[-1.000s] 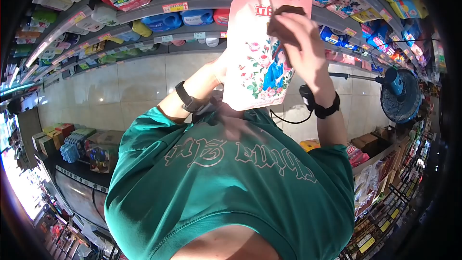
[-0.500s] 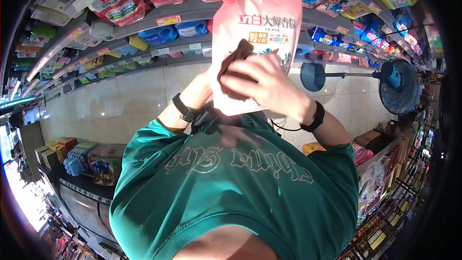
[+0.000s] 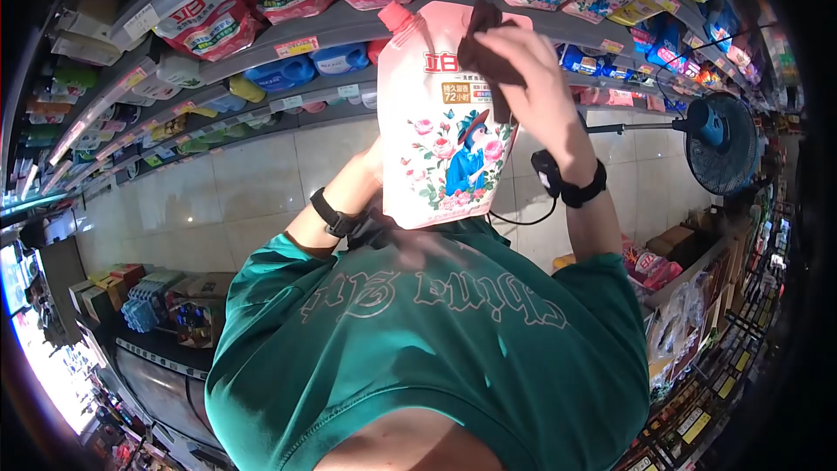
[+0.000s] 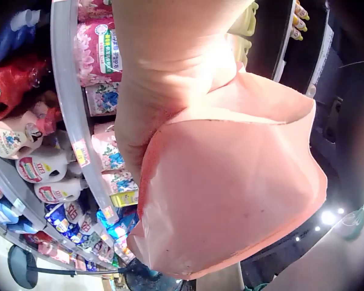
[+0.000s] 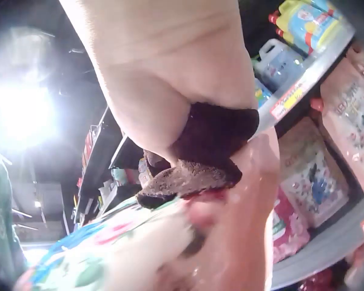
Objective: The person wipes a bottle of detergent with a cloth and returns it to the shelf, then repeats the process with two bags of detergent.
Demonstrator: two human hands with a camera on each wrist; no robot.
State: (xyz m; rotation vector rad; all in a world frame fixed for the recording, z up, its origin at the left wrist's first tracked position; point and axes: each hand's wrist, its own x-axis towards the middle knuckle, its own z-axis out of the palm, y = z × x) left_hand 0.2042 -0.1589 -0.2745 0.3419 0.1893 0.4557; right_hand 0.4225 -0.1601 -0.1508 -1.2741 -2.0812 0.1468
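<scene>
Pouch (image 3: 449, 144) apparently mid-wipe, held up before shelves (image 3: 344, 24).
Supported by left hand (image 4: 158, 100), with finger pose hidden; overlapped near the top by dark cloth (image 3: 480, 54) pinched in right hand (image 3: 536, 83). Likely calls next for another steady stroke.

Cloth (image 3: 479, 45) back high on pouch (image 3: 436, 135)

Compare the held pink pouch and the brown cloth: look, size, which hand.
Look: the pink pouch is glossy, printed with flowers and a blue-clad figure; the brown cloth is dark, matte and plain where visible.
Size: the pouch looks far larger; the cloth covers only part of its upper front.
Hand: the left hand holds the pouch, the right hand the cloth.
Shared: both are hand-held, off the shelves.
</scene>
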